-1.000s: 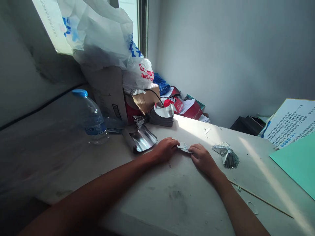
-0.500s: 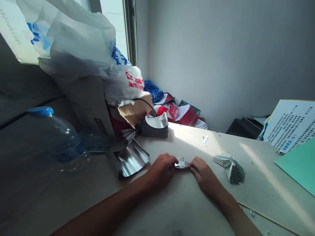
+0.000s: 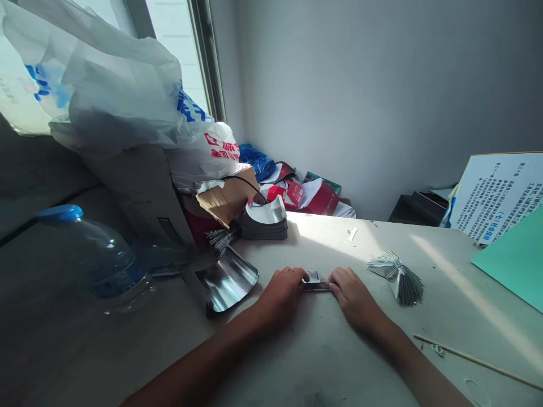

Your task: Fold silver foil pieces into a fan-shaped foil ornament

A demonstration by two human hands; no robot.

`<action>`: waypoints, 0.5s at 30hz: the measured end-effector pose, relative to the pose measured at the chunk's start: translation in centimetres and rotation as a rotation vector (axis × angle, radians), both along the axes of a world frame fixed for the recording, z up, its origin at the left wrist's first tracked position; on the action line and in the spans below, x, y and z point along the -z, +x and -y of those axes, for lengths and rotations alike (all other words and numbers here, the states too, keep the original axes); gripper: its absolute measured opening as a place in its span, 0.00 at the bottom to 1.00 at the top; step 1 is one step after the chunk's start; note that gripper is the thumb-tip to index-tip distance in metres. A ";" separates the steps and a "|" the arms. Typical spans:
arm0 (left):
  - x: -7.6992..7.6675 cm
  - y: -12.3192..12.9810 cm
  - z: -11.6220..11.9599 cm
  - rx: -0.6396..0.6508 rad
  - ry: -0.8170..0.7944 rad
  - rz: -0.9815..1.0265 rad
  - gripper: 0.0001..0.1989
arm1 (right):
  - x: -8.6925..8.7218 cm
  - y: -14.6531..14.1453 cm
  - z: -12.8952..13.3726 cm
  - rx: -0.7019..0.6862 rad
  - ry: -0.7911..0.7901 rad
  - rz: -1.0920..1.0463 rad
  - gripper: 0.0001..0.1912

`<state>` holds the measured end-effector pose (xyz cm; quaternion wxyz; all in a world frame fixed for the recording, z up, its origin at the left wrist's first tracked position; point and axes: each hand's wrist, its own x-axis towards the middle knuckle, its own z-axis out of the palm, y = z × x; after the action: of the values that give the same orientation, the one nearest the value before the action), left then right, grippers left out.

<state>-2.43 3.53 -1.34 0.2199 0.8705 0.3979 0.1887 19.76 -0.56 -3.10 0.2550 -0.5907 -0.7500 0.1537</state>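
Between my two hands lies a small shiny metal-foil piece (image 3: 314, 281), low over the white tabletop. My left hand (image 3: 288, 288) is closed on its left end, fingers curled and thumb tucked out of sight. My right hand (image 3: 347, 287) pinches the right end. A stack of curved silver sheets (image 3: 231, 280) rests to the left of my left hand. Right of my right hand sits a tied bundle of thin folded metal strips (image 3: 401, 277), fanned out at both ends.
Behind the left sheets are another curved stack (image 3: 265, 220) and a wiry bundle (image 3: 220, 240). A large plastic bottle (image 3: 110, 265) stands at the left. A box (image 3: 139, 198) with plastic bags is behind it. A thin stick (image 3: 475, 360) lies front right, near a green sheet (image 3: 515, 257).
The view has tilted slightly. The foil piece's near edge, curved before, now looks straighter and flatter between my hands, which keep hold of both ends.
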 end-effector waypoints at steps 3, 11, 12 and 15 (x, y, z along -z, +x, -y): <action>-0.4 0.0 0.3 -0.047 -0.005 0.028 0.14 | 0.1 -0.2 -0.1 -0.003 0.012 0.002 0.10; -0.7 -0.5 -0.5 -0.128 -0.111 0.036 0.07 | 0.0 -0.2 -0.1 0.051 -0.029 0.056 0.10; -0.9 -0.5 -0.6 -0.128 -0.096 0.014 0.09 | 0.0 -0.2 -0.2 0.057 -0.037 0.062 0.10; -1.5 -0.3 -0.6 -0.122 -0.034 -0.135 0.13 | -0.3 -0.5 -0.1 0.090 -0.053 0.061 0.11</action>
<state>-2.74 4.16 0.18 0.1955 0.8516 0.4671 0.1360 19.25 -0.41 -2.82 0.2231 -0.6348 -0.7256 0.1437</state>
